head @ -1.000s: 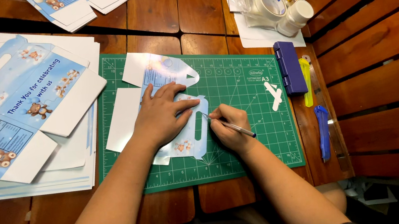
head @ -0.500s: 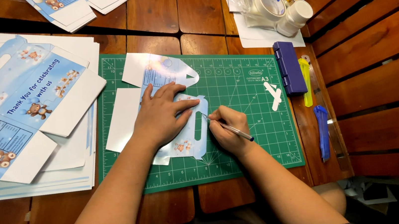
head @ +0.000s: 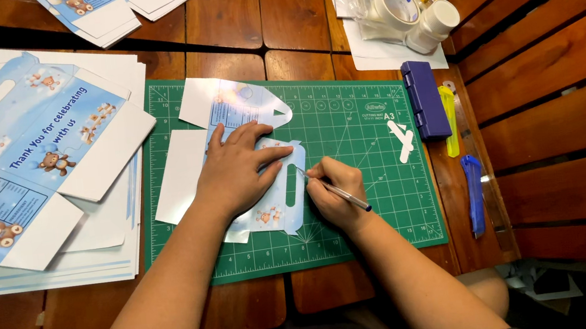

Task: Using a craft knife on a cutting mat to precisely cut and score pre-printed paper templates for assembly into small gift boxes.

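Observation:
A flat light-blue printed box cutout (head: 282, 188) with small bear pictures lies on a green cutting mat (head: 378, 199). My left hand (head: 235, 169) presses flat on the cutout, fingers spread toward its right edge. My right hand (head: 333, 193) grips a thin silver craft knife (head: 344, 195) like a pen, its tip at the cutout's right edge, next to a cut-out handle slot. Two small white offcuts (head: 402, 141) lie on the mat to the right.
A stack of printed box sheets (head: 36, 164) fills the left of the wooden table. Along the mat's right edge lie a dark blue case (head: 424, 98), a yellow cutter (head: 449, 119) and a blue cutter (head: 474, 191). Tape rolls (head: 408, 12) and plastic bags sit at the back right.
My right hand with the knife has shifted slightly up along the cutout's right edge. My left hand stays pressed on the cutout.

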